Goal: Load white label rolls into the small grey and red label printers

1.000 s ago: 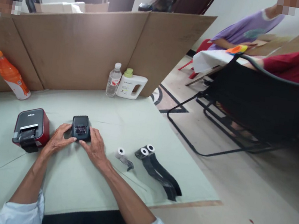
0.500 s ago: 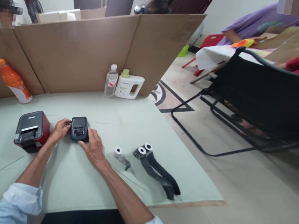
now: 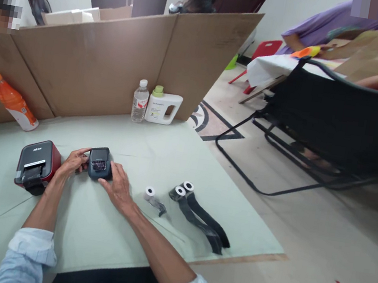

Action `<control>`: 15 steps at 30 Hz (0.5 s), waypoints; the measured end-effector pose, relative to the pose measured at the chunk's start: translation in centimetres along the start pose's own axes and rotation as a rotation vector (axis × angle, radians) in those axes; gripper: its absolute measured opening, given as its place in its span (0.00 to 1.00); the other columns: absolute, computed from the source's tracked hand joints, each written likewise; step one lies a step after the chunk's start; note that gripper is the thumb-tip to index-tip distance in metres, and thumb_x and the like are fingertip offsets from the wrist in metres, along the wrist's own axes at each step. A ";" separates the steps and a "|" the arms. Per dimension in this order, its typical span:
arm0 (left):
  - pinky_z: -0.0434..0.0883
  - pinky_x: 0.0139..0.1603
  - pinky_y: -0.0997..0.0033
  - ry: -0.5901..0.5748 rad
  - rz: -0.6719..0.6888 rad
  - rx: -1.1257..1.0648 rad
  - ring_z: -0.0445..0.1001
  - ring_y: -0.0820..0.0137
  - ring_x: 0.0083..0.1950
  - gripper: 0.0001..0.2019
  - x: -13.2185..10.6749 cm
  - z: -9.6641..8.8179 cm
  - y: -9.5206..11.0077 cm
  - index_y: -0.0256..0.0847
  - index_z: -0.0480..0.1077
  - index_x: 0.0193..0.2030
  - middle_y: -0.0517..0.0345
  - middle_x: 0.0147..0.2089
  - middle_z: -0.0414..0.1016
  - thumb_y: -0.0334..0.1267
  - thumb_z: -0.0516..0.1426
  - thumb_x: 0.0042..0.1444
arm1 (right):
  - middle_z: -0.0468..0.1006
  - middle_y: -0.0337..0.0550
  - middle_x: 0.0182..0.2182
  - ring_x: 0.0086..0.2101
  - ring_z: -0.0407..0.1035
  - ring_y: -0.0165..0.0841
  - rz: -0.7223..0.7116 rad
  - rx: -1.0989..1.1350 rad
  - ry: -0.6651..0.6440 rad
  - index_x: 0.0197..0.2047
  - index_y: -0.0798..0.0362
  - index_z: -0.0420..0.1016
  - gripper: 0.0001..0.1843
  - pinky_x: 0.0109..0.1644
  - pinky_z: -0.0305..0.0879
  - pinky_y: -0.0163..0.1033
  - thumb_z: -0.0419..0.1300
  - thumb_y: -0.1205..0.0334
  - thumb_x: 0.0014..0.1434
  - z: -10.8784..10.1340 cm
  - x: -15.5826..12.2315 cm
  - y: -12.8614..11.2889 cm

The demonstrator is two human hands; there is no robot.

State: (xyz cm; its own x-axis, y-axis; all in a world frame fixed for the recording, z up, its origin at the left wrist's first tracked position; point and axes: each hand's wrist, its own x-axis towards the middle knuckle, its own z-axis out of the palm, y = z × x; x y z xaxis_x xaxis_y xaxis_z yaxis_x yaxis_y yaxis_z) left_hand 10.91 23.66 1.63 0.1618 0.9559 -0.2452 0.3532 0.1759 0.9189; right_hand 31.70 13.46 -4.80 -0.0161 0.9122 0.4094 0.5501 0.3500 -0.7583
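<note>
A small dark blue label printer [image 3: 100, 158] with a window in its top lies on the light green cloth between my hands. My left hand [image 3: 73, 162] is at its left side, the index finger reaching its upper left edge and the other fingers bent. My right hand [image 3: 119, 187] grips the right side, with the thumb at the near corner and fingers along the edge. Left of my left forearm stands a larger black and red label printer [image 3: 37, 163]. Right of my right hand are a small white-cored roll [image 3: 149, 193] and two rolls with long black strips [image 3: 203, 220] trailing toward the table's front right.
An orange bottle [image 3: 14, 102] leans against the cardboard partition [image 3: 109, 57] at the back left. A clear water bottle [image 3: 140, 101] and a white jug [image 3: 163, 108] stand by it further right. Beyond the table's right edge is a black folding chair [image 3: 328, 120]; other people sit nearby.
The fingers of my left hand have shifted and spread a little at the small printer's left side. My right hand keeps its hold, and the view has moved slightly.
</note>
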 end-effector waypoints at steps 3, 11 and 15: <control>0.60 0.17 0.82 -0.023 0.000 -0.024 0.70 0.75 0.20 0.38 0.1 -0.1 0.0 0.32 0.68 0.71 0.65 0.23 0.72 0.34 0.64 0.50 | 0.73 0.56 0.59 0.57 0.70 0.50 0.009 -0.011 0.010 0.74 0.51 0.61 0.39 0.62 0.71 0.56 0.67 0.54 0.63 0.2 0.0 0.1; 0.58 0.16 0.81 -0.011 -0.016 -0.031 0.71 0.74 0.21 0.36 0.1 0.3 0.4 0.32 0.71 0.67 0.63 0.25 0.74 0.30 0.61 0.47 | 0.74 0.55 0.58 0.58 0.70 0.49 0.020 0.010 0.049 0.73 0.50 0.62 0.39 0.62 0.71 0.55 0.69 0.55 0.62 0.8 0.0 0.7; 0.57 0.16 0.81 0.021 -0.015 -0.005 0.71 0.74 0.20 0.35 0.1 0.6 0.4 0.33 0.72 0.66 0.64 0.24 0.73 0.29 0.61 0.47 | 0.74 0.55 0.58 0.58 0.70 0.49 0.020 0.031 0.043 0.72 0.50 0.63 0.38 0.63 0.70 0.55 0.69 0.54 0.63 0.7 0.0 0.8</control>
State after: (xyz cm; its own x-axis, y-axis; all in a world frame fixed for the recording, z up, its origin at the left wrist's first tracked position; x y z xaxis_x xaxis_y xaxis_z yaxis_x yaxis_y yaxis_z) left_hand 11.62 23.68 1.78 0.1377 0.9578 -0.2522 0.3504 0.1911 0.9169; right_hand 31.59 13.86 -5.80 0.0305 0.9093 0.4151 0.5241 0.3391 -0.7812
